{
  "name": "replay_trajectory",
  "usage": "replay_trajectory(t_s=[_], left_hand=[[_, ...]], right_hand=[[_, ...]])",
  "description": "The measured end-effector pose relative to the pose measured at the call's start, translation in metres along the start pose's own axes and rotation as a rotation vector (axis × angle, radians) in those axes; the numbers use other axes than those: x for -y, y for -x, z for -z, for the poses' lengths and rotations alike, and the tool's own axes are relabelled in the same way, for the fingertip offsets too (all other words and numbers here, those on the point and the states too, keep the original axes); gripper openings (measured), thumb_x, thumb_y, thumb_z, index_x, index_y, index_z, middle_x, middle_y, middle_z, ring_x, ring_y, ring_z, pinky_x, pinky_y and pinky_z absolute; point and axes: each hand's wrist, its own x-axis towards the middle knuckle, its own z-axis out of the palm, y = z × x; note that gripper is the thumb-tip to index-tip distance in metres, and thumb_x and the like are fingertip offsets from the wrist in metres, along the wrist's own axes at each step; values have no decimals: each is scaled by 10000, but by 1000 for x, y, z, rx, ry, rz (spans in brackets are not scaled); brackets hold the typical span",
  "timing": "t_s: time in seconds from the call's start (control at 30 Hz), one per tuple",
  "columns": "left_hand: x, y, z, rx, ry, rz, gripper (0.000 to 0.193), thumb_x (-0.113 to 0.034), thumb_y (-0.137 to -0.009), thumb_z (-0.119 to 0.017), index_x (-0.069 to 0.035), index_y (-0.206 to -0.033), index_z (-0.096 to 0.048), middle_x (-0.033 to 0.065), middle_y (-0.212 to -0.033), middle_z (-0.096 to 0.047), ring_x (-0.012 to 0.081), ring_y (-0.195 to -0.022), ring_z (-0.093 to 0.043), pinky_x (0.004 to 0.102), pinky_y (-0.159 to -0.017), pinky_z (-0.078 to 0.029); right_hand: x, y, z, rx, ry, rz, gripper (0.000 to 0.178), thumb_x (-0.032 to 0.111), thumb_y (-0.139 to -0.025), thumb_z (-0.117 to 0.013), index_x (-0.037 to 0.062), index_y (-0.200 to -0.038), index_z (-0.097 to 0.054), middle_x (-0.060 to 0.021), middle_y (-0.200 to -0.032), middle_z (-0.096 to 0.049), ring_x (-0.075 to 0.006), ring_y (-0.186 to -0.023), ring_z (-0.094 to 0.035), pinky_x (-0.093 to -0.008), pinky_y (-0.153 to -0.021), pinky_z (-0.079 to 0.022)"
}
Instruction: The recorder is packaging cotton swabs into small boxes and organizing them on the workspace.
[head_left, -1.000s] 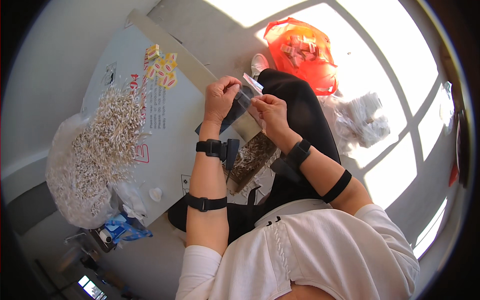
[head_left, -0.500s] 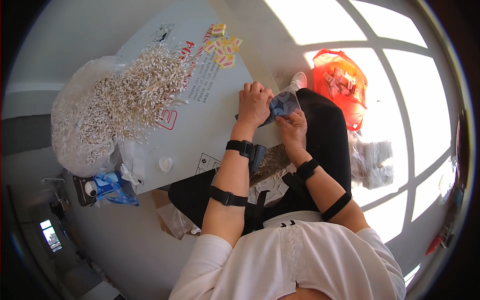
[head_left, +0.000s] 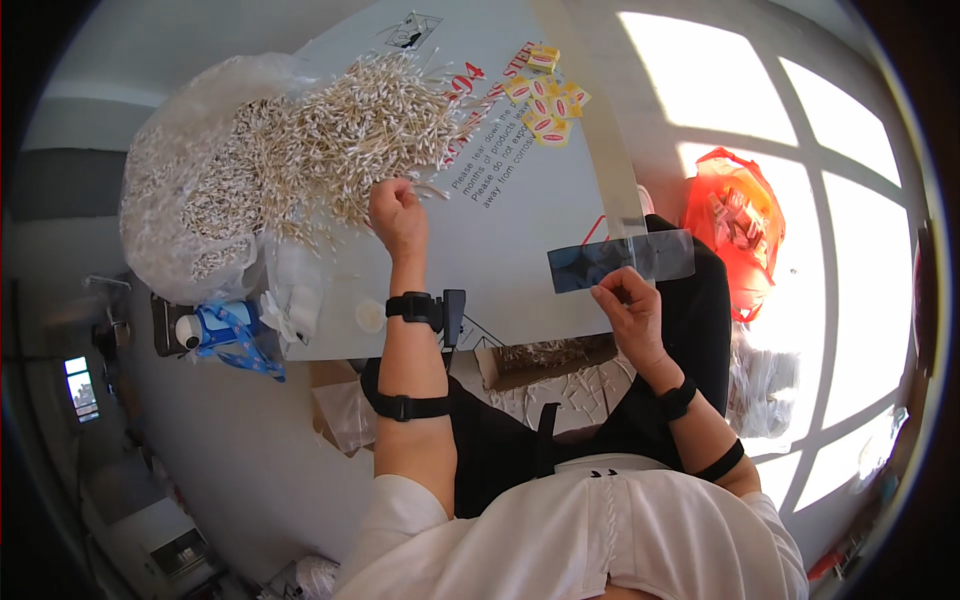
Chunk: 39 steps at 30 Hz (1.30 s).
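Observation:
My left hand [head_left: 398,215] is at the near right edge of a big heap of cotton swabs [head_left: 360,130], its fingers curled together. Whatever they pinch is hidden. Some swabs lie right beside the fingertips. In my right hand [head_left: 634,312], thumb and fingers grip the lower edge of a flat see-through plastic sleeve [head_left: 610,262]. The sleeve looks dark blue-grey over the table and paler past its edge, above my leg. Part of the swab heap lies inside a large clear plastic bag [head_left: 150,190] at the left.
Small yellow-and-white boxes [head_left: 545,105] lie at the far right of the table [head_left: 500,260]. A blue bottle with a strap [head_left: 222,328] is near the left corner. A red plastic bag [head_left: 735,230] stands on the sunlit floor, and an open cardboard box [head_left: 500,372] sits below the table.
My left hand has left the plastic sleeve and moved left to the swab heap. My right hand still holds the sleeve, now stretched out flat. The whole view has shifted.

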Motion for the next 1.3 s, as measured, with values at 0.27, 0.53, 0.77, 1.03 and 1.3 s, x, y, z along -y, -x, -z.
replay_trajectory(t_s=[0.27,0.53,0.77,1.03,1.3], left_hand=[[-24,-46,-11,433,-654,-192,659,-130,-803,-644,-186,-1420,-420,89,-1503,-348,332,-1404,-247,588,-1085,-224],[-34,3,-32,315,-551,-169,591,-187,-853,-639,-97,-1390,-409,130,-1435,-381,316,-1383,-288,623,-1088,-181],[-11,14,-28,188,-358,-255,765,-144,-752,-678,33,-1408,-327,226,-1502,-277,386,-1424,-217,621,-1086,-214],[-25,12,-19,167,116,-121,785,108,-639,-556,71,-1390,-330,223,-1505,-262,376,-1436,-180,442,-1183,-182],[-15,9,-21,197,111,-174,867,137,-648,-536,53,-1457,-234,202,-1516,-256,376,-1438,-179,419,-1189,-189]], right_hand=[[25,-122,-76,177,131,96,192,126,-861,-683,-36,-890,-584,-94,-701,-599,-152,-616,-546,-290,-592,-462],[29,-207,-167,73,758,326,654,471,-796,-699,-86,-1101,-540,-253,-1165,-545,-409,-1141,-508,-475,-928,-426],[36,-217,-215,199,1022,244,710,522,-786,-684,-77,-1133,-522,-249,-1167,-580,-409,-1149,-538,-518,-900,-471],[11,-248,-205,306,917,376,426,303,-778,-653,-82,-939,-567,-264,-1009,-610,-441,-986,-580,-486,-877,-474],[12,-225,-228,202,987,317,371,261,-875,-596,-46,-1048,-478,-274,-980,-645,-408,-916,-648,-494,-761,-524]])
